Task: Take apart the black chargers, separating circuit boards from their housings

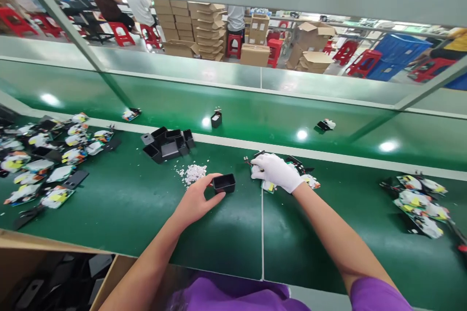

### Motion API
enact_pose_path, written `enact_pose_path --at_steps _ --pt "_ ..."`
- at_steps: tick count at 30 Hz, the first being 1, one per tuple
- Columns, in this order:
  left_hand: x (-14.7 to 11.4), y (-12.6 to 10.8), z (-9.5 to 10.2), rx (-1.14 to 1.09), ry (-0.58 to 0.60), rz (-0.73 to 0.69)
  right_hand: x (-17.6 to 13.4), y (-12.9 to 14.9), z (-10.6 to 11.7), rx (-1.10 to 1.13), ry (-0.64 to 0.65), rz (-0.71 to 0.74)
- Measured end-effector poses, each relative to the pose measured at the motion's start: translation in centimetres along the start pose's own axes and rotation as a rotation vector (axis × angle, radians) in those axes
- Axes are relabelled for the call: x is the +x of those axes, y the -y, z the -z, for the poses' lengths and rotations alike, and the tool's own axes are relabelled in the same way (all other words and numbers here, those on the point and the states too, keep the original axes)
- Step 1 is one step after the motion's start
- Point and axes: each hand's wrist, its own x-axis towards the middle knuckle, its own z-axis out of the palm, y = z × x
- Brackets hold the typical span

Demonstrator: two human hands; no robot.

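Note:
My left hand [197, 199] is bare and pinches a small black plastic case [224, 183] between thumb and fingers, with its open side up. My right hand [275, 170], in a white glove, reaches into a small group of circuit boards [269, 186]. Its fingers are closed on a board at the group's left end, mostly hidden under the glove; metal prongs stick out beside the fingertips. Beyond my left hand lies a heap of white crumbs [194, 173]. Several empty black cases [170, 149] are clustered behind it.
Many circuit boards with white and yellow parts [58, 197] cover the bench's left side. Another pile of boards [419, 204] lies at the right. Single units [216, 119] rest on the far green strip. A cardboard box [113, 277] of black cases stands at lower left.

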Motion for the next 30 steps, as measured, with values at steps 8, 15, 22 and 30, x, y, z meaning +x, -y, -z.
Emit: enact_pose_path --at_steps 8,15,22,30 --pt "2.4 -0.5 -0.7 0.03 0.108 -0.042 0.6 1.5 -0.6 0.062 -0.002 -0.055" --pt "3.7 1.0 -2.0 -0.066 -0.014 -0.03 0.4 -8.7 2.6 0.124 -0.208 -0.386" --pt "3.2 3.2 -3.3 -0.036 -0.168 -0.076 0.3 -23.1 4.7 0.077 -0.206 -0.813" --pt "2.7 4.5 -3.5 0.049 -0.261 -0.098 4.4 -26.2 4.3 0.244 -0.152 -0.697"
